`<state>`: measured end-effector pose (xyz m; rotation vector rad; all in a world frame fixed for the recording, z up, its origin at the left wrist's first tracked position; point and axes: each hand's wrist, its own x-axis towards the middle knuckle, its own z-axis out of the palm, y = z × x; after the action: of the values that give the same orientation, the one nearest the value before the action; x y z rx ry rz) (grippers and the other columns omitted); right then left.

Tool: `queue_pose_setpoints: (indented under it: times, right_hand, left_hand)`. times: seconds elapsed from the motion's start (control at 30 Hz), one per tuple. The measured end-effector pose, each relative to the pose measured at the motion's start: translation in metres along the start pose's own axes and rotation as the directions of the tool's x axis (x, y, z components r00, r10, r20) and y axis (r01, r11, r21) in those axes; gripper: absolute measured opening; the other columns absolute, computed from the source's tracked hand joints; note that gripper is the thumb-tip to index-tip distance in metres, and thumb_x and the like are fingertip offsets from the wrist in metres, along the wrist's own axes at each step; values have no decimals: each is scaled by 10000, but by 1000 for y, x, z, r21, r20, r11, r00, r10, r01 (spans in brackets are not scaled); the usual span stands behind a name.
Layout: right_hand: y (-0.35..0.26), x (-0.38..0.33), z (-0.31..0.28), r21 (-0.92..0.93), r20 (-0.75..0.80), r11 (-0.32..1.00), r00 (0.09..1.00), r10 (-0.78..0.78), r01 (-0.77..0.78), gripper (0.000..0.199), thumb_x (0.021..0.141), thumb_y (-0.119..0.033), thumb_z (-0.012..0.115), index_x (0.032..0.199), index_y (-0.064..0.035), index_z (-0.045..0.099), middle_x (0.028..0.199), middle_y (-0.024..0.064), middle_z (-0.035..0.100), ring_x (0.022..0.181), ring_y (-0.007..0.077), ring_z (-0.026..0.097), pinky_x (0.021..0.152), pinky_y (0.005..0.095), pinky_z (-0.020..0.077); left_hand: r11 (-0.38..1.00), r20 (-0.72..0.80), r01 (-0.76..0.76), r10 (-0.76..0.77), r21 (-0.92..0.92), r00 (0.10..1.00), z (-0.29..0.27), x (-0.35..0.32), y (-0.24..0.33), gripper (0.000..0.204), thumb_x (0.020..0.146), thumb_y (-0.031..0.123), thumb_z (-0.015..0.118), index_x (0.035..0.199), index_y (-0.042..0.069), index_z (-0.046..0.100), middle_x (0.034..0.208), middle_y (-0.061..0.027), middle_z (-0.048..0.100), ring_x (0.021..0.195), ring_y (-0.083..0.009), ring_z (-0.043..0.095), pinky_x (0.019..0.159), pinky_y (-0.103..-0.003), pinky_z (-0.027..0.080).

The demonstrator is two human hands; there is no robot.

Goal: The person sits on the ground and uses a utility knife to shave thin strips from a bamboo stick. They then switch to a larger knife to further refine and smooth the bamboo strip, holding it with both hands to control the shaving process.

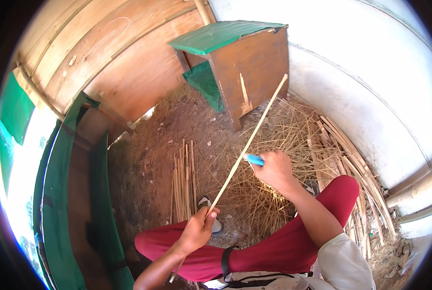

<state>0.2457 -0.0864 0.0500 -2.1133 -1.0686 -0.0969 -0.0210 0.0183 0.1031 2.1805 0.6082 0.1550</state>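
A cabinet (262,60) is standing ahead; I'm slanting the stick (261,121) forward-right, left hand (197,229) clamping it, right hand (276,169) clamping a blue-handled tool (256,160).

Site type: a small, makeshift workshop inside a rough shed. The floor (163,140) is bare earth. A plywood wall (124,53) with thin battens closes the far left; a white wall (361,58) closes the right. Daylight shows through an opening (20,179) at the left edge, next to a green-covered wooden structure (59,208). A brown, open-fronted cabinet (259,67) topped with green sheeting (225,36) stands in the corner. Signs of handwork: pale strips (351,145) along the white wall, a smaller group of sticks (183,179) at left, loose shavings (254,208) littering the ground, and a blue-handled tool (255,160) held at a slender rod (261,121).
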Motion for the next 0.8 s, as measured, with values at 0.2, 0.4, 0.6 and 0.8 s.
queue_pose_setpoints:
  times: [0.2,0.4,0.6,0.8]
  right_hand:
    - [-20,-21,37,-29,109,996,991,-76,80,158,793,-153,667,792,-19,751,506,139,610,411,247,592,448,393,512]
    - [-22,-25,54,-229,344,972,938,34,49,117,746,-105,645,718,-13,711,558,162,620,465,290,617,463,431,508]
    - [-3,-17,80,-311,400,950,906,134,-3,159,789,-89,591,701,-5,693,651,194,656,566,319,672,471,433,508]
    - [16,-22,114,-327,371,945,918,142,-14,185,799,-141,581,728,-26,709,723,179,689,663,343,699,569,457,536]
  left_hand:
    - [989,39,116,-112,-97,993,22,-30,-33,265,1049,221,467,1059,-9,597,621,-93,521,541,-150,502,531,-326,424]
    - [984,56,166,-162,-66,985,34,-39,-56,261,1039,225,465,979,-5,571,641,-188,570,594,-329,614,553,-416,455]
    - [985,66,169,-171,36,983,37,-47,-61,256,1023,220,478,942,-13,546,690,-266,577,705,-481,605,581,-496,451]
    - [985,74,168,-169,28,983,36,-59,-65,260,1018,214,475,884,-1,535,649,-208,548,625,-414,591,565,-450,449]
